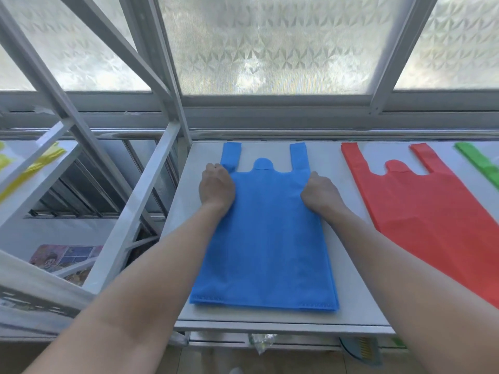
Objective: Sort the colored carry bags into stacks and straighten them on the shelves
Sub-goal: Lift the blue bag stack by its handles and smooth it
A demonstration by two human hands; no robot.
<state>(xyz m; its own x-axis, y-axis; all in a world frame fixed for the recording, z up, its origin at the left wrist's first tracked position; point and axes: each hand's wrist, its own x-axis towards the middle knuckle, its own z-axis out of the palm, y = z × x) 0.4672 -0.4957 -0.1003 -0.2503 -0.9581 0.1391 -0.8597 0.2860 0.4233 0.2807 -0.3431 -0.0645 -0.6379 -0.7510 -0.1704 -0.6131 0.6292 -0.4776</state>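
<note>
While we lean over the white shelf, the stack of blue bags lies flat on it, its two handles pointing toward the window and its stitched bottom edge close to the shelf's front lip. The layers sit nearly flush, though a few lower edges peek out along the bottom.

Our left hand rests at the blue stack's left edge, just below its left handle, with the fingers curled under and the knuckles up. Our right hand sits at the stack's right edge, level with the left, and its fingers are curled the same way. Both touch the fabric, and the stack's full width lies between them. We cannot tell whether the curled fingers pinch the edges or only press against them.

Right of the blue stack, with a strip of bare shelf between them, lie the red bags, handles also toward the window. Beyond those, farther right, shows a corner of a green bag. Left of the blue stack, past a grey rack post, yellow bags lie on a separate shelf. Behind the blue stack rises the frosted window.
</note>
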